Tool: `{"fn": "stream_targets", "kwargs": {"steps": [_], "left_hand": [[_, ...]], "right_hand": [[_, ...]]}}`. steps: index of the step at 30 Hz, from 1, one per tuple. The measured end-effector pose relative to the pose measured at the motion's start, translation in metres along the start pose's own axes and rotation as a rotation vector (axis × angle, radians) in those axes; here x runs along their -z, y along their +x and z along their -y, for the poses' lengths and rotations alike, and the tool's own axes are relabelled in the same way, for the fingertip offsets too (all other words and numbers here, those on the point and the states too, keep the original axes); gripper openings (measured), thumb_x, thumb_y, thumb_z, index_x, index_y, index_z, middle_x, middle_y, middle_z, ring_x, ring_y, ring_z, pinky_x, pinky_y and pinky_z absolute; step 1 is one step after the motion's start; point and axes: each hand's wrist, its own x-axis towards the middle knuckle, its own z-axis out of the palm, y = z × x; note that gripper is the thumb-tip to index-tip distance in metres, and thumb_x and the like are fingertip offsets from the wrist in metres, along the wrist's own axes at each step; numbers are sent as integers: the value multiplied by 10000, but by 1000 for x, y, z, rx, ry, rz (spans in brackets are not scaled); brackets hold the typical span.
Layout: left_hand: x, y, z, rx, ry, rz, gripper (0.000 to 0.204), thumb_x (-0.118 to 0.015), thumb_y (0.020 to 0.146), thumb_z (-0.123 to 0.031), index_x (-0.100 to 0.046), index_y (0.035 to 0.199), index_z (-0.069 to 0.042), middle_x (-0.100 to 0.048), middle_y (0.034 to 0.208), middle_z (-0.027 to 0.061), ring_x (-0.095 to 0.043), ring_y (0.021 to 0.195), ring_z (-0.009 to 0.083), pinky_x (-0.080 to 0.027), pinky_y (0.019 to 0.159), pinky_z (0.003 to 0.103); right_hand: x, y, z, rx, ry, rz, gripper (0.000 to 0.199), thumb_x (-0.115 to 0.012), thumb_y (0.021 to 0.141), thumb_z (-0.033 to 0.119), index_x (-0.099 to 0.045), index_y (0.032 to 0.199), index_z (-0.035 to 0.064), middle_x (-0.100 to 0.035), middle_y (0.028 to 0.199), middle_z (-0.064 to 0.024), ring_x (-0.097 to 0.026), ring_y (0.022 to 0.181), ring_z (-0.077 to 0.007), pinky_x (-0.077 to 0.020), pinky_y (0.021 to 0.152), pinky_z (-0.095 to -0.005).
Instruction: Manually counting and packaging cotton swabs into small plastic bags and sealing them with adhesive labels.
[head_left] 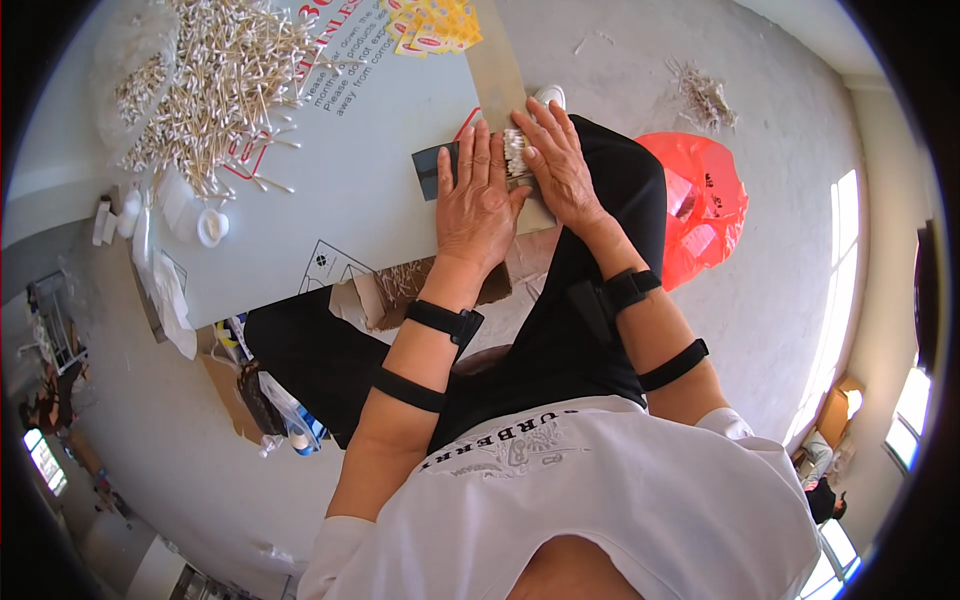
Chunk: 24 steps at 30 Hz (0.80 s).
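swab bundle (515,153) looks gathered, big heap (225,90) lies loose: most seems undone. left hand (482,205) spread flat over table (370,205); right hand (562,170) touches bundle, if gripping, cannot tell.

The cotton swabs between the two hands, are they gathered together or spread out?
Gathered: the swabs are packed closely, side by side, between the left hand and right hand.

The cotton swabs (235,95) in the big pile have white tips and light brown sticks. The little bunch (515,152) has white tips too. The surface (370,190) is pale grey with red and black print. The packets (435,25) are yellow and white. The bag (725,205) is bright red. The trousers (625,165) are black, the shirt (600,490) white.
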Motion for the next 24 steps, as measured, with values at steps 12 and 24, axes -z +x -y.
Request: {"fn": "stream_targets", "kwargs": {"steps": [12, 24], "left_hand": [[-11, 18, 3, 113, -748, -436, 535, -403, 1017, -208, -246, 1474, 20, -261, 1519, 241, -259, 1414, 371, -237, 1152, 408], [-23, 45, -38, 326, -1522, -561, 597, -402, 1022, -364, -305, 1433, 57, -315, 1496, 203, -278, 1409, 297, -206, 1159, 408]], "right_hand": [[2, -2, -19, -758, 1189, -206, 400, -570, 968, 362, -628, 1148, 10, -666, 949, -45, -638, 838, -107, -518, 713, -255], [-10, 3, -2, -654, 1056, -385, 357, -554, 983, 365, -666, 884, 41, -551, 718, 52, -465, 677, -40, -400, 624, -216]]}}
